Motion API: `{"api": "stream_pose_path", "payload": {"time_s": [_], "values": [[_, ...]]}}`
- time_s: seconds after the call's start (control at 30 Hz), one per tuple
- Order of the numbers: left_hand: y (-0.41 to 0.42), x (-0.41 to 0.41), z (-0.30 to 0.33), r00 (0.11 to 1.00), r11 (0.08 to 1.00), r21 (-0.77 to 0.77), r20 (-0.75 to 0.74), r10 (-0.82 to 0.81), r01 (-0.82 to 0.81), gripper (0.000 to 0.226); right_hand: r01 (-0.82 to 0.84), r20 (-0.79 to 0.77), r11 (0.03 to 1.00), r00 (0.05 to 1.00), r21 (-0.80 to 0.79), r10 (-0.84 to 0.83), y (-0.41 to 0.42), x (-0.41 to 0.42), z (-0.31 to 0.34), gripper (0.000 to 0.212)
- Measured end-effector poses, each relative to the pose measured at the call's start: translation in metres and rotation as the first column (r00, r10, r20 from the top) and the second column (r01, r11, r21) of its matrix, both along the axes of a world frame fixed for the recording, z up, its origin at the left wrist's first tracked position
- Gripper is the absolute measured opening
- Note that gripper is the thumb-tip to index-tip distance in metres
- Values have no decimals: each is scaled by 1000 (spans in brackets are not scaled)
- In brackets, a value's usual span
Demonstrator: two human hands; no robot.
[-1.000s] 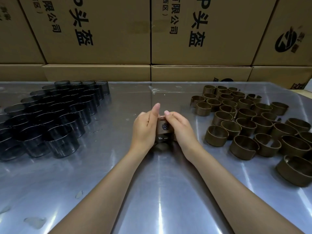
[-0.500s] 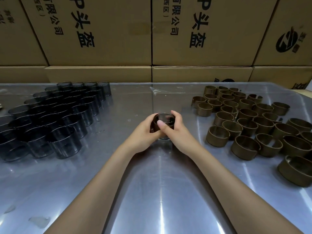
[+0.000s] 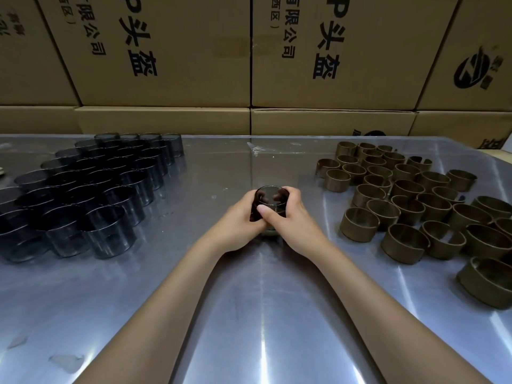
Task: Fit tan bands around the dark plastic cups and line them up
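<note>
Nearest to me, both forearms run up the metal table (image 3: 249, 314) and meet at its middle, where my left hand (image 3: 238, 220) and right hand (image 3: 288, 220) curl round one dark cup (image 3: 271, 199) from either side, the right thumb laid across its near wall. The cup stands mouth up, its axis vertical, and its base appears to rest on the table. I cannot see a tan band on it, since my fingers cover the lower wall, so whether a band is seated there I cannot tell. What the next move turns on, as I judge it, is where this cup lies between the two stocks — the bare dark cups (image 3: 91, 189) crowd the left side in a packed block, well apart from my hands, while the loose tan bands (image 3: 410, 206) are scattered on the right, the closest of them near my right wrist. So the right hand is the nearer one to a fresh band and the left the nearer one to a fresh cup. I see no lined-up row of finished cups yet. The table is shiny sheet metal with a seam running away from me and a few scraps of torn film near its left edge. Beyond its far edge stand stacked cardboard boxes (image 3: 166, 51) printed in black characters — they close off the whole background.
</note>
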State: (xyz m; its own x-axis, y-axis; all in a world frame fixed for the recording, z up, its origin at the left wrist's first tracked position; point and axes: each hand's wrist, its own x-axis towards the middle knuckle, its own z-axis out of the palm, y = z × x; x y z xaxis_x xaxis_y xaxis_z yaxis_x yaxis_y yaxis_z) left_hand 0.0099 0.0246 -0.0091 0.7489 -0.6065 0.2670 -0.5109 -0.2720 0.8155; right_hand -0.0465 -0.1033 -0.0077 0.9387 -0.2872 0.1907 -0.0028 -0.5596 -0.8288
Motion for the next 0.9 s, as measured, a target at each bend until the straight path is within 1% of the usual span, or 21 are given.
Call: {"api": "stream_pose_path", "payload": {"time_s": [0.07,0.1,0.17,0.23,0.27,0.33,0.37,0.43,0.5,0.53,0.6,0.67,0.7,0.73,0.77,0.8,0.87,0.9], "values": [[0,1,1,998,999,-43,-57,-21,19,39,-10,24,997,1000,78,8,-1,-1,0,57],[0,1,2,995,997,-71,-88,-37,31,36,-20,48,988,999,156,13,-2,-2,1,52],[-1,0,7,988,990,-137,-143,-55,35,33,-55,118,939,993,341,15,-3,-3,5,42],[-2,-4,12,967,976,-219,-247,-63,8,41,-96,165,880,986,465,21,-4,-5,9,40],[-3,-4,13,954,967,-255,-293,-68,-10,45,-111,178,865,984,489,26,-3,-6,10,36],[-5,-7,15,941,951,-306,-329,-71,-35,48,-102,185,881,983,462,17,-2,-7,12,32],[-6,-9,15,937,946,-322,-343,-72,-45,51,-75,173,899,985,431,-1,-2,-8,11,34],[-10,-10,17,943,951,-302,-331,-40,-66,60,-17,129,926,991,377,-34,-2,-8,11,44],[-13,-11,19,958,958,-265,-287,29,-108,64,8,86,926,995,378,-43,0,-8,11,52],[-14,-10,19,959,949,-275,-270,80,-156,61,3,79,918,996,396,-38,1,-8,11,55],[-16,-10,20,942,898,-349,-291,168,-267,51,-39,90,900,996,434,0,4,-8,11,62],[-20,-13,21,921,847,-411,-330,206,-337,47,-61,110,886,994,459,12,8,-9,15,62],[-22,-16,22,913,827,-436,-354,204,-354,45,-54,120,867,993,496,-7,9,-9,16,56],[-25,-18,22,908,815,-451,-367,202,-364,44,-40,137,832,990,553,-43,8,-9,16,46],[-28,-21,22,909,813,-453,-365,204,-365,43,-29,151,779,985,626,-85,7,-9,16,34],[-30,-24,21,914,818,-452,-351,204,-356,43,-28,152,707,982,707,-114,5,-10,17,24],[-33,-29,22,928,829,-455,-325,184,-323,44,-38,136,568,982,822,-131,5,-12,19,22],[-34,-29,23,933,832,-460,-318,170,-308,44,-29,122,535,983,845,-140,6,-12,20,21]]}}
